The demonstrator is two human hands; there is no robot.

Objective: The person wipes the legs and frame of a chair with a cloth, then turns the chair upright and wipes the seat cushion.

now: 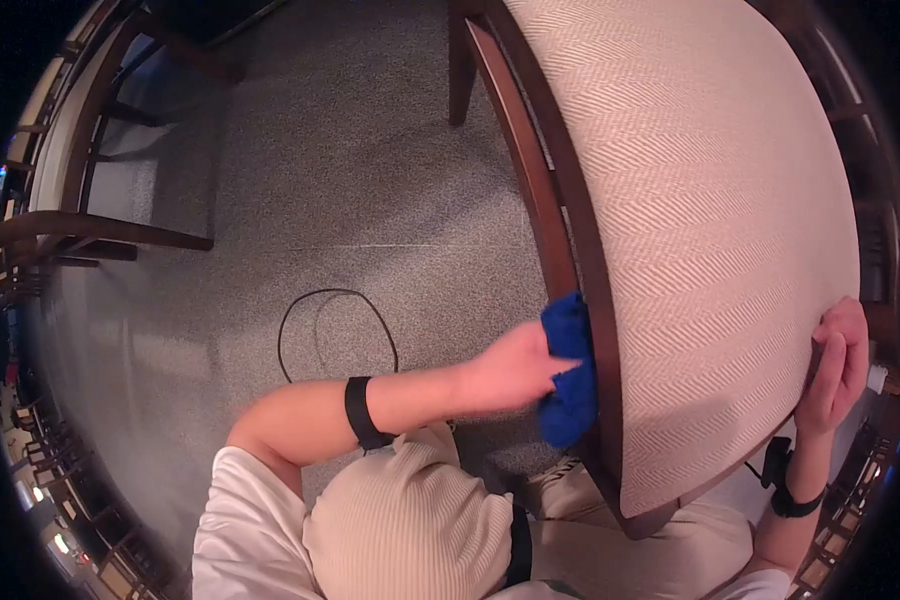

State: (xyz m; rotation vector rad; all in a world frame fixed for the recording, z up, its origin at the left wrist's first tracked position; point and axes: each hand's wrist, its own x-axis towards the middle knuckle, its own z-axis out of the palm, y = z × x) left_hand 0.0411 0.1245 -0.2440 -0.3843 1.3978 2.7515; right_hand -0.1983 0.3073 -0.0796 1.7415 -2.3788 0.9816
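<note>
My left hand (pixel 515 368) is closed on a bunched blue cloth (pixel 568 415). The cloth presses along the dark wooden side rail (pixel 600 330) of a chair, with one finger lying across it. The chair's cushion (pixel 710 250) is beige with a woven herringbone pattern, and it fills the right half of the view. At the cushion's far right edge my right hand (pixel 838 370) grips the chair with bent fingers. Both forearms wear a black band.
A black cable (pixel 338 292) loops over the grey carpet (pixel 370 180) left of the chair. Another dark wooden chair (pixel 120 230) stands at the left. My bent legs (pixel 630 555) are under the near corner of the chair. More furniture lines both outer edges.
</note>
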